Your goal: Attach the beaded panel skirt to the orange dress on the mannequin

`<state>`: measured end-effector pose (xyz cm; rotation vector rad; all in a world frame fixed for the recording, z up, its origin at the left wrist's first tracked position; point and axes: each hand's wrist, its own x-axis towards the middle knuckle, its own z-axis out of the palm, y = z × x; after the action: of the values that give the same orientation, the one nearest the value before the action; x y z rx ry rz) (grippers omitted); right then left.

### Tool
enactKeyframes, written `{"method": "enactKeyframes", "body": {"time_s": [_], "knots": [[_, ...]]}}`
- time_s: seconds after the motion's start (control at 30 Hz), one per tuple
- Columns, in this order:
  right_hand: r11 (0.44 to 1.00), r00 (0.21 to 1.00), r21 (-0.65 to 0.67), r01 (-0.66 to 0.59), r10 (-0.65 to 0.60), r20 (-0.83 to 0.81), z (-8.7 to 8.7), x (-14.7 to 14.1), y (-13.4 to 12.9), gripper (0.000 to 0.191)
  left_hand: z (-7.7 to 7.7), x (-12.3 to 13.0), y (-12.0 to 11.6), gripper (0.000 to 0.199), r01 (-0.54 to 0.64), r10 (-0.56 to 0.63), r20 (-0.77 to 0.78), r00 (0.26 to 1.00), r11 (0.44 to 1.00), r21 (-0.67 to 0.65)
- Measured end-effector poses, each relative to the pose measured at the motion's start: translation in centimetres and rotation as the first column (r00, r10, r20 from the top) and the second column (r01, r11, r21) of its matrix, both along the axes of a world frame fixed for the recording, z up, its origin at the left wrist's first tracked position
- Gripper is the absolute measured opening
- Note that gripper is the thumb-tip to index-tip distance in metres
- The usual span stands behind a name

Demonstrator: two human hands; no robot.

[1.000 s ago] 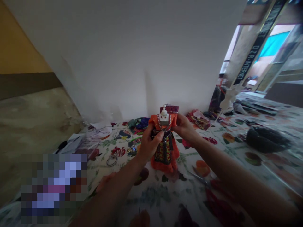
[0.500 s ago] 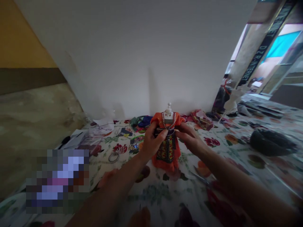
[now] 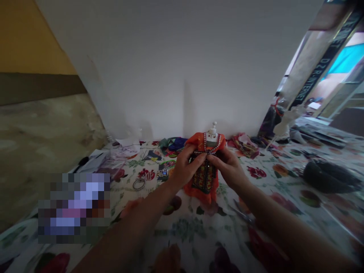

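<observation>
I see marbled wall (image 3: 42, 151) far left, white wall (image 3: 170, 68) behind the fruity cloth (image 3: 186, 244), left hand (image 3: 183, 168) pinching the orange dress (image 3: 205, 177) mid-view, right hand (image 3: 230, 170) clamped on its waist too, then a black bundle (image 3: 330, 176).

Dress (image 3: 205, 179) ptly hidden behind L/R fingers (image 3: 198, 163).

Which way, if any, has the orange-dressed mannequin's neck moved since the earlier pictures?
Yes: the mannequin neck has shifted right in the view, closer to the pink fabric bundle.
</observation>
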<state>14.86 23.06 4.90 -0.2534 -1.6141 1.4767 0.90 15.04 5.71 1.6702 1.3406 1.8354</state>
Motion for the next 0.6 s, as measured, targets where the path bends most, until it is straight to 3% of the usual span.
{"method": "enactKeyframes", "body": {"time_s": [0.13, 0.33, 0.47, 0.6], "knots": [[1.000, 1.000, -0.007, -0.004, 0.004, -0.029, 0.0, -0.1, 0.1, 0.029, 0.4, -0.4, 0.1, 0.020, 0.027, -0.026, -0.056, 0.998, 1.000, 0.005], [1.000, 0.998, -0.002, -0.027, 0.026, -0.052, 0.2, -0.1, 0.4, 0.030, 0.7, -0.8, 0.0, 0.025, 0.156, -0.153, 0.038, 0.987, 0.985, -0.072], [0.999, 0.998, -0.027, -0.025, 0.024, -0.058, 0.1, -0.1, 0.4, 0.031, 0.5, -0.9, 0.0, 0.023, 0.180, -0.180, 0.007, 0.984, 0.982, -0.058], [0.998, 0.998, -0.056, -0.009, 0.006, -0.067, 0.0, -0.1, 0.2, 0.031, -0.3, -0.9, 0.3, 0.027, 0.216, -0.204, 0.183, 0.962, 0.975, -0.046]]}}
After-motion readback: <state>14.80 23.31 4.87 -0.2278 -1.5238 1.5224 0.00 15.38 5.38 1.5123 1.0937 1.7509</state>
